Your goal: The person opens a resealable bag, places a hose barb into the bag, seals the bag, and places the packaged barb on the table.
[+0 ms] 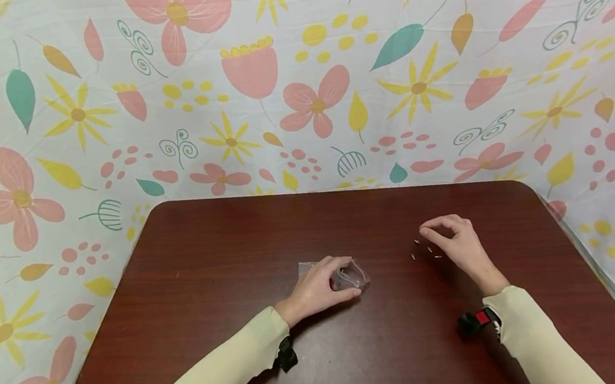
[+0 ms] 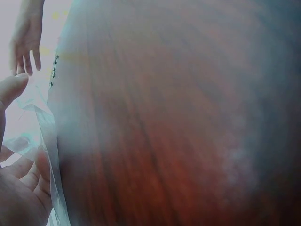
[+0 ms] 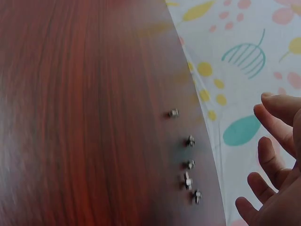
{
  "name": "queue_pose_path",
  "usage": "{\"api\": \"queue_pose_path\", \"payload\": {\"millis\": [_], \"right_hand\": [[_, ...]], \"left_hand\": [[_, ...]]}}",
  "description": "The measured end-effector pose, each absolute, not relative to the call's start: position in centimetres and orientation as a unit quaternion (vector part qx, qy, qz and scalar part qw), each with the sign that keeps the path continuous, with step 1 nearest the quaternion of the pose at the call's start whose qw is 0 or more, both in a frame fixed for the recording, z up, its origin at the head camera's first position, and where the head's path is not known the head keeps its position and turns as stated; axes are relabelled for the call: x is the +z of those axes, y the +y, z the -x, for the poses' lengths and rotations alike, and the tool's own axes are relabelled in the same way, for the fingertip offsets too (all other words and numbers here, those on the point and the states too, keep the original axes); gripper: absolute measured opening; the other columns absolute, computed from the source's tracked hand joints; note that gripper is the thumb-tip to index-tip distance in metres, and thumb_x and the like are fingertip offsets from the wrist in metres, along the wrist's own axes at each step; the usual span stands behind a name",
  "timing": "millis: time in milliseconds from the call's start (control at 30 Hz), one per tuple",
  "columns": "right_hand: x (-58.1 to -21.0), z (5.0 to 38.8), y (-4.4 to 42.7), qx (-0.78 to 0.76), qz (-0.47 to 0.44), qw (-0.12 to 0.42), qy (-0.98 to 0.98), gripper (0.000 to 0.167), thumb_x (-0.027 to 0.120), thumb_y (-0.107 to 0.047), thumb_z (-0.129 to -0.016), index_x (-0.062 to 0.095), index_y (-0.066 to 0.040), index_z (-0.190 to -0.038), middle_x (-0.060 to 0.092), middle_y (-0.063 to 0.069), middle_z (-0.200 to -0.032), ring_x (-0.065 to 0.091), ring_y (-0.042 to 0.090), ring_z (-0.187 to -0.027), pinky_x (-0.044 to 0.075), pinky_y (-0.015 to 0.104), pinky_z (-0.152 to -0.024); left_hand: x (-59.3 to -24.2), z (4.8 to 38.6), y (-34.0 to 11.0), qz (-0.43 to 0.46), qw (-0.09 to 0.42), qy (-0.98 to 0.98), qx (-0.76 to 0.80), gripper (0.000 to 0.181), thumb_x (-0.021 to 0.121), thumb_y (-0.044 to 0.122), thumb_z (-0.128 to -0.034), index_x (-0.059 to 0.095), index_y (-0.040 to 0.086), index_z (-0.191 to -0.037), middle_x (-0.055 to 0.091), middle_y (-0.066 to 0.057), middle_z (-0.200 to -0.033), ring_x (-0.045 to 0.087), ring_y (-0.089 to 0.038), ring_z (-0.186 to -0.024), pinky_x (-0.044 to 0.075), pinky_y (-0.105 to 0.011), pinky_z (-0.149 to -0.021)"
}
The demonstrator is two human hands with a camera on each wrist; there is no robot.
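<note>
A small clear plastic bag (image 1: pixel 355 272) lies on the table, its mouth spread. My left hand (image 1: pixel 319 286) holds it with thumb and fingers curled around its sides; the left wrist view also shows the bag (image 2: pixel 45 122) between them. Several tiny metal pieces (image 1: pixel 430 249) lie to the right of the bag. My right hand (image 1: pixel 460 248) hovers just beside and above them, thumb and index fingertips close together. In the right wrist view the pieces (image 3: pixel 187 181) stand in a loose row, and no object shows between the right hand's (image 3: pixel 277 165) fingertips.
The dark red-brown wooden table (image 1: pixel 223 243) has rounded far corners. Behind it and along its sides hangs a white cloth (image 1: pixel 278 120) printed with flowers and leaves. A black strap device (image 1: pixel 478 321) is on the right wrist, and another (image 1: pixel 286 355) on the left.
</note>
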State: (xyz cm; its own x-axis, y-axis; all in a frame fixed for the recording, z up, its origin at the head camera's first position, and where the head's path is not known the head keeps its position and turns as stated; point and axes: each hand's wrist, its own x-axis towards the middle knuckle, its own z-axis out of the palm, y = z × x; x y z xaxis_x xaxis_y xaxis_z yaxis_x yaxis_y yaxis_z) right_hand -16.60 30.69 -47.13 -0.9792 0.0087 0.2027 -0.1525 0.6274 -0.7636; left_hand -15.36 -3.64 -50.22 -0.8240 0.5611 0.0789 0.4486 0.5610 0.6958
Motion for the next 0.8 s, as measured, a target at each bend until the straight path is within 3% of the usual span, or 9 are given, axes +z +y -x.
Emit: {"api": "queue_pose_path", "payload": {"millis": [333, 600, 800], "right_hand": [[-47.9, 16.8, 33.1, 0.414, -0.037, 0.109, -0.903, 0.024, 0.073, -0.023, -0.099, 0.077, -0.003, -0.111, 0.067, 0.021, -0.115, 0.043, 0.037, -0.124, 0.032, 0.044, -0.092], [-48.6, 16.6, 34.9, 0.411, -0.025, 0.102, -0.906, 0.027, 0.074, -0.027, -0.100, 0.077, -0.004, -0.111, 0.067, 0.015, -0.111, 0.046, 0.036, -0.124, 0.030, 0.060, -0.103], [-49.4, 16.2, 36.2, 0.402, -0.023, 0.082, -0.912, 0.028, 0.073, -0.025, -0.100, 0.076, -0.001, -0.114, 0.063, 0.025, -0.121, 0.041, 0.045, -0.129, 0.030, 0.063, -0.101]], "left_hand": [[-50.4, 15.4, -3.6, -0.288, 0.073, 0.880, 0.370, 0.068, 0.083, 0.046, -0.0883, 0.060, 0.019, -0.146, 0.066, -0.002, -0.126, 0.057, -0.002, -0.078, 0.048, -0.021, -0.069], [-50.3, 15.5, -3.7, -0.288, 0.078, 0.882, 0.365, 0.069, 0.081, 0.048, -0.0893, 0.059, 0.018, -0.148, 0.065, -0.002, -0.128, 0.057, -0.001, -0.078, 0.048, -0.021, -0.068], [-50.3, 15.4, -3.7, -0.288, 0.082, 0.880, 0.369, 0.069, 0.081, 0.048, -0.0900, 0.058, 0.018, -0.148, 0.065, -0.003, -0.127, 0.057, -0.001, -0.077, 0.048, -0.021, -0.067]]}}
